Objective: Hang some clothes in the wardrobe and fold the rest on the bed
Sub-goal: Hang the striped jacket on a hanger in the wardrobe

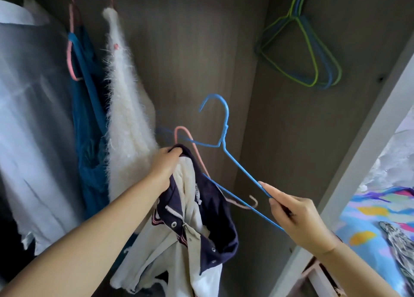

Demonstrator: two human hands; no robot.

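Inside the wardrobe, my left hand grips the navy collar of a cream and navy jacket that hangs down from it. A pink wire hanger pokes out of the jacket's neck. My right hand pinches the lower right corner of a blue wire hanger, whose hook points up and whose left end reaches toward the jacket. A fluffy white sweater, a teal garment and a pale shirt hang on the left.
Several empty green and blue hangers hang at the upper right against the wardrobe's brown side wall. The white wardrobe frame runs diagonally on the right. Beyond it lies the bed with a colourful sheet and a patterned garment.
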